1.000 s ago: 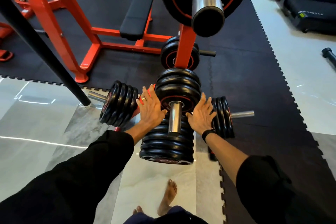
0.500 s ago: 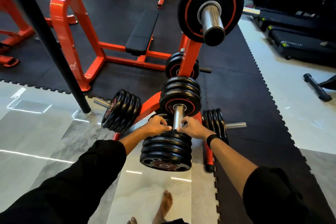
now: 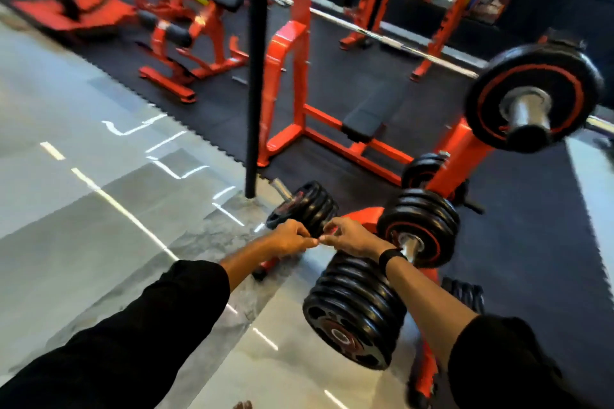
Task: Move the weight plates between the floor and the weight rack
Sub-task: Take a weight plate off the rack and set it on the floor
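Black weight plates hang in stacks on the pegs of an orange weight rack (image 3: 465,146). One stack (image 3: 307,206) is on the left peg, one (image 3: 420,226) on the middle peg, and a near stack (image 3: 355,315) points toward me. A large plate (image 3: 531,93) sits on the top peg. My left hand (image 3: 292,237) and right hand (image 3: 354,236) meet in front of the lower edge of the left stack. Their fingers are curled and the fingertips almost touch. Blur hides whether they grip a plate.
A black pole (image 3: 254,76) stands just behind the left stack. Beyond it are an orange bench frame (image 3: 292,83) and a padded bench (image 3: 368,116) on black rubber matting. Glossy grey tile floor (image 3: 116,209) spreads to the left and under me. More plates (image 3: 465,292) hang at the rack's right.
My head turned left, so the rack now sits at the right. Both hands left the near stack and its peg and came together in front of the left stack.
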{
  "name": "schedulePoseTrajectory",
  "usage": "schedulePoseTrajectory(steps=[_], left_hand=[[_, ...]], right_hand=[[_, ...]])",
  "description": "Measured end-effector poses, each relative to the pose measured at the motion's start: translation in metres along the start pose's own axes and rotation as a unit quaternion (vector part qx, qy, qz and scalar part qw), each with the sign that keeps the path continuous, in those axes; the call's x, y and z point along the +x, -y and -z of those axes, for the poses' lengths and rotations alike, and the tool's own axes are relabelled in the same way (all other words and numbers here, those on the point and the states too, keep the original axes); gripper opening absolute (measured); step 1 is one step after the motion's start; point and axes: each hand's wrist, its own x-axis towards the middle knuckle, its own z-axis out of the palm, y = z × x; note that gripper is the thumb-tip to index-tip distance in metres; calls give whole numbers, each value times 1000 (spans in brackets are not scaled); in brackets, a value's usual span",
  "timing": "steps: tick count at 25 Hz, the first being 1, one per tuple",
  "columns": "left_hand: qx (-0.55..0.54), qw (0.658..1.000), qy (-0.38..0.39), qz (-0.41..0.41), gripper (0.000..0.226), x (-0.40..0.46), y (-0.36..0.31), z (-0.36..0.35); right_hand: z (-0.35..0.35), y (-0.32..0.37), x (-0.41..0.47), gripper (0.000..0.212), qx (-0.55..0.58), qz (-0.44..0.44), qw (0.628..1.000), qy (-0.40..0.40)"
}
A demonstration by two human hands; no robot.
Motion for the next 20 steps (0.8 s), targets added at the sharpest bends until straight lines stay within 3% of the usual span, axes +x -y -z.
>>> schedulePoseTrajectory(steps=[5,9,15,20], left_hand=[[-91,976,-183,75,25,-92,46,59],[-169,925,-310,144,31,-187,92,56],[-251,810,-459,263,34,-372,166,-16],[-302,681,-592,307,35,-522,199,-51]], right_hand=[[-28,100,28,38,-52,156,983,76],[-82,165,19,39,-46,238,960,139],[-218,260,-55,30,-63,357,884,297],[-305,358,-166,29,-118,481,770,402]])
